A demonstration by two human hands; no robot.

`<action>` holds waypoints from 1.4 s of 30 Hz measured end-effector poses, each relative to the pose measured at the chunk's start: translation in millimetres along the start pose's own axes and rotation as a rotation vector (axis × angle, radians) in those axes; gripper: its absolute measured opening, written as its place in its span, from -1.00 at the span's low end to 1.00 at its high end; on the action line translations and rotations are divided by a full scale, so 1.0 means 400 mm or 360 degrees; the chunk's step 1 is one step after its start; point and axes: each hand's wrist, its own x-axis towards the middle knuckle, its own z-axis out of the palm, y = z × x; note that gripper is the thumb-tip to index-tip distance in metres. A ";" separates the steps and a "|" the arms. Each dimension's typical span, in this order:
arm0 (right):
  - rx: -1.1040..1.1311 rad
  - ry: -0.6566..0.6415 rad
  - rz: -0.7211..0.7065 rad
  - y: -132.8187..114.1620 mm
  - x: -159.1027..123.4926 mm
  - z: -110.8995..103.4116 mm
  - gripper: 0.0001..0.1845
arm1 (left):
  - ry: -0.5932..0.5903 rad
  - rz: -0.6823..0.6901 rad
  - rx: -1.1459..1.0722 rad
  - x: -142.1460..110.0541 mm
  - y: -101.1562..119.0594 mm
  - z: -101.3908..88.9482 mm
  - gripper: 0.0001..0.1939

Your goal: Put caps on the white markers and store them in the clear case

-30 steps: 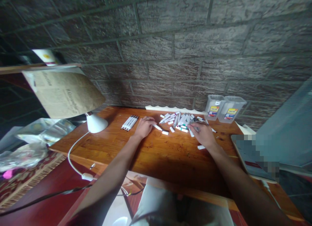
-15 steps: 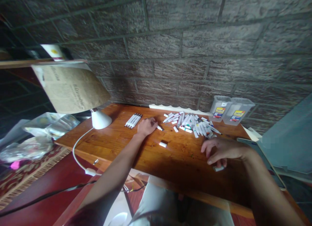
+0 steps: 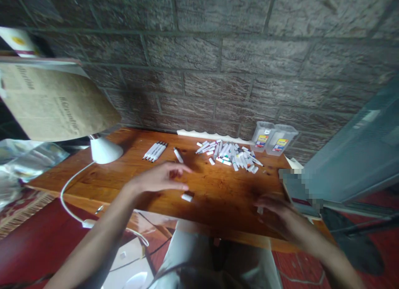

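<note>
My left hand (image 3: pixel 163 176) hovers over the desk with thumb and fingers apart, holding nothing. Just beyond its fingertips lies a white marker cap (image 3: pixel 187 197). A loose marker (image 3: pixel 178 155) rests behind that hand, to the right of a tidy row of white markers (image 3: pixel 155 151). At the right of the desk, my right hand (image 3: pixel 272 206) is blurred and in shadow, its fingers closed on a small white marker cap (image 3: pixel 259 211). Toward the wall lies a heap of white markers and caps (image 3: pixel 232 154).
Two clear plastic containers (image 3: pixel 282 141) stand at the back right. A lamp (image 3: pixel 106 151) with a paper shade is at the left, its white cord (image 3: pixel 64 193) hanging over the edge. A tablet-like flat object (image 3: pixel 299 193) lies at the right edge, partly pixelated.
My left hand has let go of the marker, which now lies on the desk, and has drawn back toward the loose cap. The view has turned right.
</note>
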 end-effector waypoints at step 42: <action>-0.0146 0.0901 -0.0114 0.066 0.445 0.089 -0.66 | 0.1020 -0.1117 0.1146 0.115 -0.222 -0.029 -0.58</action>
